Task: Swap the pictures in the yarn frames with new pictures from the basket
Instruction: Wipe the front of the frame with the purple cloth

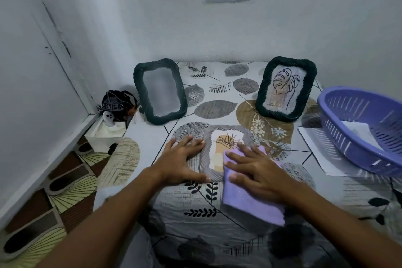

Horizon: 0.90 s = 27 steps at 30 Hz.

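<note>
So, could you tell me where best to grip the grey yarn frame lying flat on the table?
Probably by the left edge of the grey yarn frame, coming from the left, where the left hand already rests beside it. The frame lies flat and its right part is covered by the purple cloth under the right hand.

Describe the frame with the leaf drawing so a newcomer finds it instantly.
On the leaf-print table, look to the far right corner, just left of the purple basket. The dark green yarn frame stands there; unlike the other dark green frame, it holds a monstera line drawing.
</note>
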Motion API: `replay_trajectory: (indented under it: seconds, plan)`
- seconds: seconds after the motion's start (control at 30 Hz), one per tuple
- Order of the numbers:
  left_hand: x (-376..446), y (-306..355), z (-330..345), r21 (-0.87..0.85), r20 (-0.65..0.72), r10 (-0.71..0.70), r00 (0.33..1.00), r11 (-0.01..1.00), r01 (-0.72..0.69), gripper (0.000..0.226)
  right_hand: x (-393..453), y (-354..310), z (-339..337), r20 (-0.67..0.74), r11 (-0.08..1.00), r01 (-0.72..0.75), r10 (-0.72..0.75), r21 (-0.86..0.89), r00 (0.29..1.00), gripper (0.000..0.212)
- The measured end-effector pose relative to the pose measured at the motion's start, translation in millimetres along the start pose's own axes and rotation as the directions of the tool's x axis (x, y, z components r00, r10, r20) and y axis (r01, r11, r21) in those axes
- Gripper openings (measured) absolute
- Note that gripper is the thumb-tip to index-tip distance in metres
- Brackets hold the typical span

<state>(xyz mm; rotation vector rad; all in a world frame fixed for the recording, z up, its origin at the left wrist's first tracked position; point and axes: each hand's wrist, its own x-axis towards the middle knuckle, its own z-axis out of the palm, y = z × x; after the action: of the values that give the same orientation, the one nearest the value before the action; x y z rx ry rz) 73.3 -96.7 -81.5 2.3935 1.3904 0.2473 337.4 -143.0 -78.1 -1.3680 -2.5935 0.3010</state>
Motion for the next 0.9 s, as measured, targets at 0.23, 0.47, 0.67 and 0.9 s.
replay_trajectory:
  seconds: [0.23,0.47,0.67,0.9]
  plan:
    - [-2,2,-3,0.019,0.005,-0.003,1.000,1.000,0.003,0.118,-10,22,-13,-0.036,0.994,-0.027,0.024,-0.103,0.999,0.065]
    - [0,-2,-1,0.018,-0.009,0.009,1.000,1.000,-0.009,0.128,-7,9,-8,-0.036,0.994,-0.010,0.014,0.112,0.999,0.057]
    - [1,-1,0,0.009,-0.016,0.018,1.000,1.000,-0.018,0.127,0,20,-14,-0.063,0.986,-0.102,0.095,-0.133,0.994,0.069]
    - [3,-5,3,0.002,-0.030,0.017,0.999,1.000,-0.017,0.128,11,7,-4,0.027,0.999,-0.022,0.020,0.045,0.999,0.058]
